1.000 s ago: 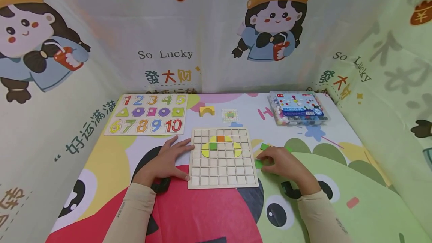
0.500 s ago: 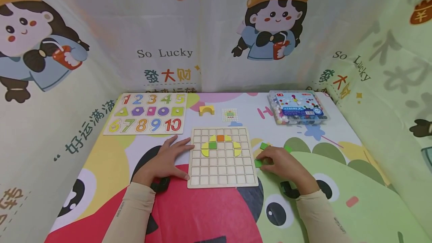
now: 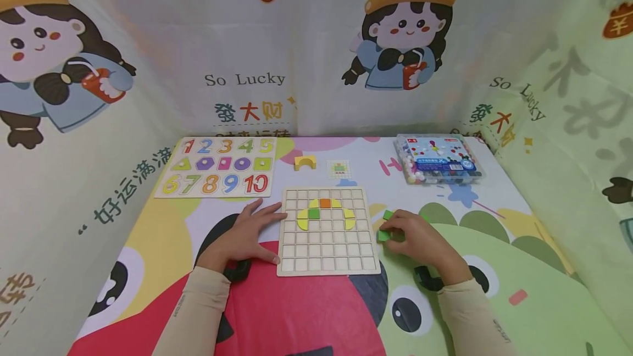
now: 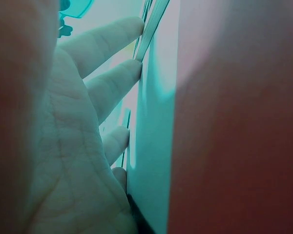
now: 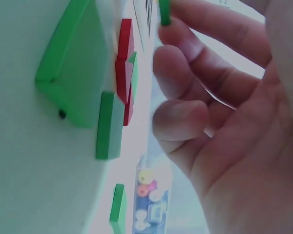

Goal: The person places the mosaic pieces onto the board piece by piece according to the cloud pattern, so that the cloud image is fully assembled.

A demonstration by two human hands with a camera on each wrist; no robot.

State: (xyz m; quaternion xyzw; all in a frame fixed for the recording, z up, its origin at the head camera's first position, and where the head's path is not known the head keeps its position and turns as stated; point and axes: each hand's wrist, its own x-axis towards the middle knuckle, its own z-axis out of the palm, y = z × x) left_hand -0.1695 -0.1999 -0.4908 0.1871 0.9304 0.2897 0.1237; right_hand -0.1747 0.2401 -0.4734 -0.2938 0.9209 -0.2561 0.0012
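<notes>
Left hand (image 3: pixel 243 238) lies flat against the grid board (image 3: pixel 327 257) — right hand (image 3: pixel 415 236) pinches a green tile (image 3: pixel 383 235).

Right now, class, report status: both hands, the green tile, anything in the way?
Left hand flat, steadying grid board. Right hand pinching green tile beside the board. Loose green tiles by it; board path clear.

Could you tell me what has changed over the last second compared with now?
The right hand has crept slightly toward the grid board and now pinches a green tile off the mat. The left hand stays flat against the board's left edge; the tiles already in the grid are unchanged.
</notes>
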